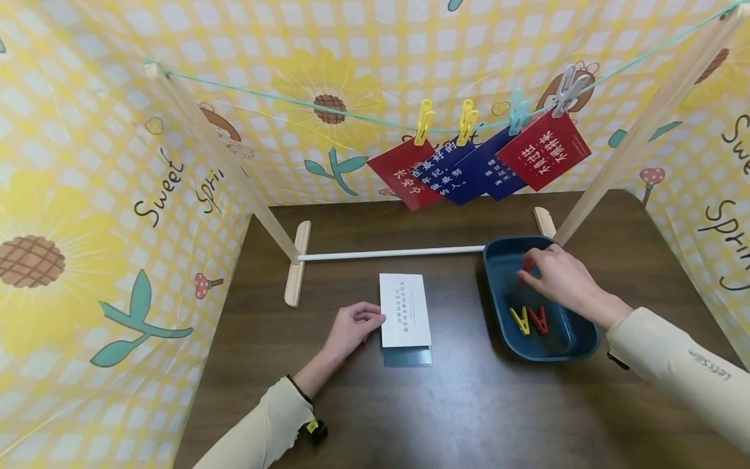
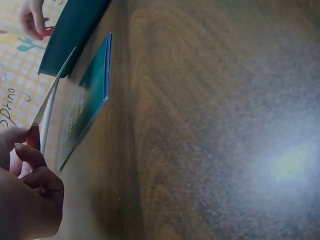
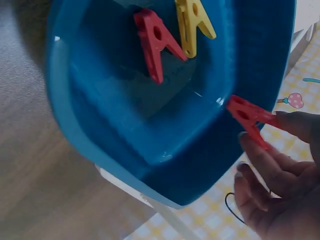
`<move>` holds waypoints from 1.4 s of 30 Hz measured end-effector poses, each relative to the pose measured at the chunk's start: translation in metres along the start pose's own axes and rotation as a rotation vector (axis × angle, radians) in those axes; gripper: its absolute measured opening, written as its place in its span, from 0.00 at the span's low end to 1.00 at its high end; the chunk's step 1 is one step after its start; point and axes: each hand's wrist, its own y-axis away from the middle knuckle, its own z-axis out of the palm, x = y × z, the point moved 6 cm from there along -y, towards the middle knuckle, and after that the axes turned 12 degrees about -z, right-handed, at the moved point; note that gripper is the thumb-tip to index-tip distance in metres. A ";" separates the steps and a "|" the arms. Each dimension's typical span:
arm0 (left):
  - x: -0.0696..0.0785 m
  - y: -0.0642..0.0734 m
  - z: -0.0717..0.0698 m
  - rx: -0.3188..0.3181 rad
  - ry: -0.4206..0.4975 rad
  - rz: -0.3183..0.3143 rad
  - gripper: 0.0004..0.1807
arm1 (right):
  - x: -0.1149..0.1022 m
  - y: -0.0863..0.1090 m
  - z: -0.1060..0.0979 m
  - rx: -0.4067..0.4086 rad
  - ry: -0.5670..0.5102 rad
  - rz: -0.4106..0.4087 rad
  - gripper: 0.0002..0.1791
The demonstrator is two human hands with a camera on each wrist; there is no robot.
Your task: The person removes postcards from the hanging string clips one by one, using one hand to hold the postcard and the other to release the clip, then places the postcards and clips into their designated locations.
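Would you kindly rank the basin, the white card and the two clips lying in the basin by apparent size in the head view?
1. Basin
2. White card
3. Yellow clip and red clip: too alike to rank

Teal card (image 1: pixel 408 358) — mostly hidden from above

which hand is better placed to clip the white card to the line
Probably the right: the right hand pinches a red clothespin over the tray, while the left hand holds the white card.
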 end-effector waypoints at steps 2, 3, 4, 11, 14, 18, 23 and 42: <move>-0.001 0.000 -0.001 0.005 -0.012 -0.009 0.10 | 0.004 0.002 0.003 -0.033 -0.005 0.022 0.16; -0.002 0.000 -0.001 0.005 -0.020 -0.011 0.10 | 0.006 0.003 0.004 -0.048 -0.004 0.030 0.16; -0.002 0.000 -0.001 0.003 -0.029 -0.012 0.10 | 0.008 0.004 0.005 -0.060 -0.004 0.037 0.16; -0.011 0.001 0.003 -0.040 -0.088 -0.026 0.10 | 0.017 0.011 0.011 -0.118 0.027 0.076 0.13; -0.014 0.001 0.006 -0.052 -0.104 -0.014 0.10 | 0.021 0.015 0.013 -0.144 0.031 0.103 0.12; -0.014 0.002 0.007 -0.036 -0.130 0.011 0.09 | 0.024 0.019 0.018 -0.203 0.001 0.138 0.14; -0.012 0.003 0.006 0.002 -0.180 0.030 0.09 | 0.026 0.022 0.024 -0.262 -0.036 0.148 0.15; -0.006 0.010 0.011 0.049 -0.298 0.069 0.06 | 0.029 0.030 0.038 -0.380 -0.098 0.211 0.13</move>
